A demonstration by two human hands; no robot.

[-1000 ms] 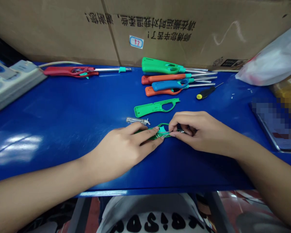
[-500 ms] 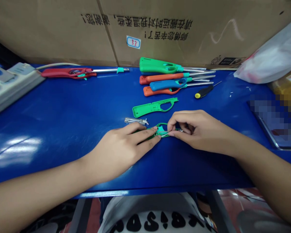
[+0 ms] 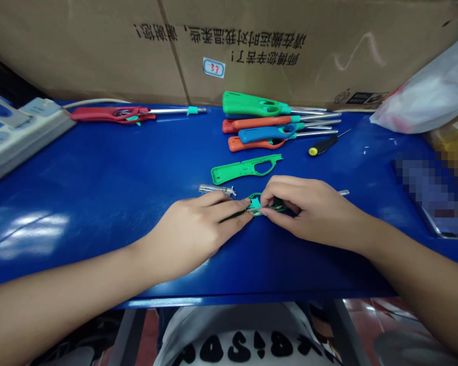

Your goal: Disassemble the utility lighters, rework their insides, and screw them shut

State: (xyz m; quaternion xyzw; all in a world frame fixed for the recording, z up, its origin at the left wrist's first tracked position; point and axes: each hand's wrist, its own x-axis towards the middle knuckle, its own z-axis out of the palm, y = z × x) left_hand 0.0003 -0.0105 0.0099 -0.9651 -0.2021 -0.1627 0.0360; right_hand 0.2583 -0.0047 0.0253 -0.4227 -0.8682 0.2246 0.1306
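Observation:
On the blue table (image 3: 99,173) lies a green lighter half-shell (image 3: 256,206) with a teal trigger piece. My left hand (image 3: 198,229) lies flat over its handle end, fingers stretched and pressing it down. My right hand (image 3: 305,208) pinches the teal trigger and the nozzle end of the shell; a metal tube tip (image 3: 343,192) pokes out to its right. Just beyond the hands lie a small metal valve part (image 3: 217,190) and a loose green shell half (image 3: 246,168).
Several assembled long lighters (image 3: 270,122) in green, orange and blue lie farther back, with a red one (image 3: 114,114) at the left. A black-and-yellow screwdriver (image 3: 324,145), a white power strip (image 3: 19,132), cardboard boxes (image 3: 252,46) and a plastic bag (image 3: 431,96) ring the table.
My right hand has crept slightly left over the green shell, and the metal tube tip now shows to its right. My left hand has stayed put.

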